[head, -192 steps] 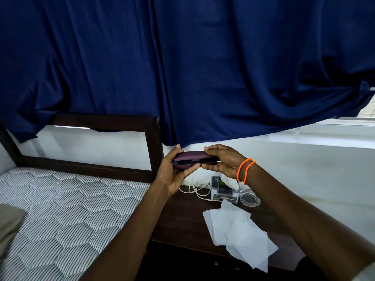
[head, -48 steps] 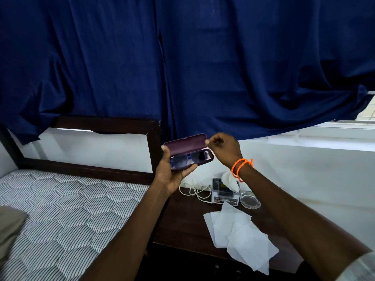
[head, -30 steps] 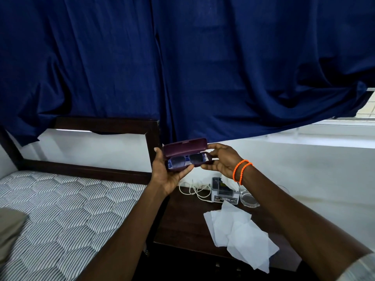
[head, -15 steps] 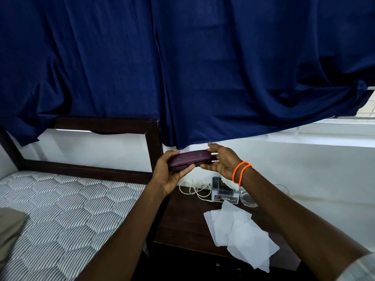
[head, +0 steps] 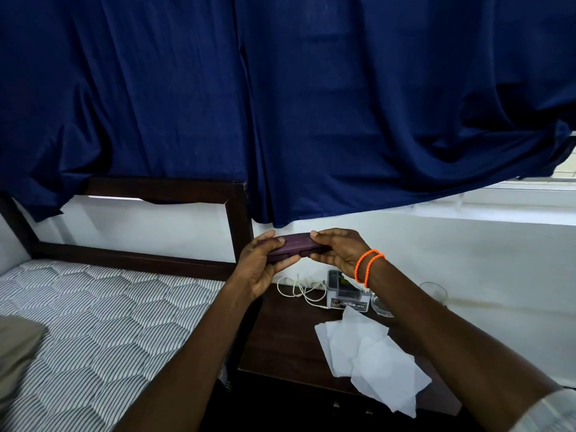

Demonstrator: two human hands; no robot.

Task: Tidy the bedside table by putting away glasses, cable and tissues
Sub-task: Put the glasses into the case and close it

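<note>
Dark blue curtain (head: pixel 343 104) hangs behind a bed (head: pixel 93 322) and, to its right, a dark wooden surface (head: pixel 280 344). Left hand (head: pixel 261 269) and right hand (head: pixel 339 254) clamp their fingers on opposite ends of the purple glasses case (head: pixel 294 244), held raised above the surface; it appears closed, rigid and light, and is best gripped at its ends. On the surface lie the limp white cable (head: pixel 299 291) and thin, soft tissues (head: pixel 371 357), to be pinched lightly.

Both bare forearms reach forward and converge at chest height, the left hand (head: pixel 261 265) cupped palm-up with its thumb pressed over the top, the right hand (head: pixel 340 251) closed in from the opposite side, fingers curled. Two orange bands (head: pixel 368 267) circle the right wrist.
</note>
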